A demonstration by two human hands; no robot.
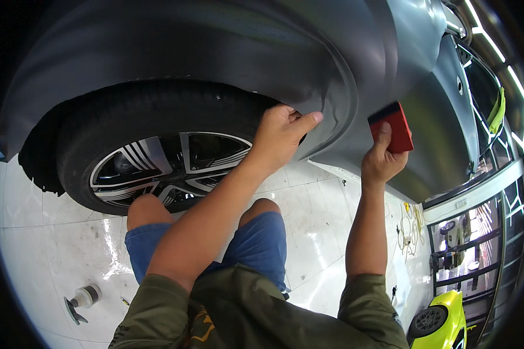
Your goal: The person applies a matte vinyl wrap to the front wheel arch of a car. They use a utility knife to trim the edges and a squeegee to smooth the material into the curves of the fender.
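A dark grey film (227,52) covers the car's fender around the wheel arch, with folds beside my left hand. My left hand (282,131) is closed at the right side of the arch, its thumb against the film's edge and its fingers curled; the fingertips are partly hidden. In my right hand (384,157) is a red squeegee (399,131) with a black edge strip. The squeegee is tilted and held up near the grey door panel, to the right of the folds; whether it touches the surface I cannot tell.
The tyre (78,157) and its black and silver wheel rim (183,168) are right before my knees. A spray bottle (86,296) lies on the tiled floor at lower left. A yellow cable (410,230) is at the right, and a yellow-green car (439,320) stands at lower right.
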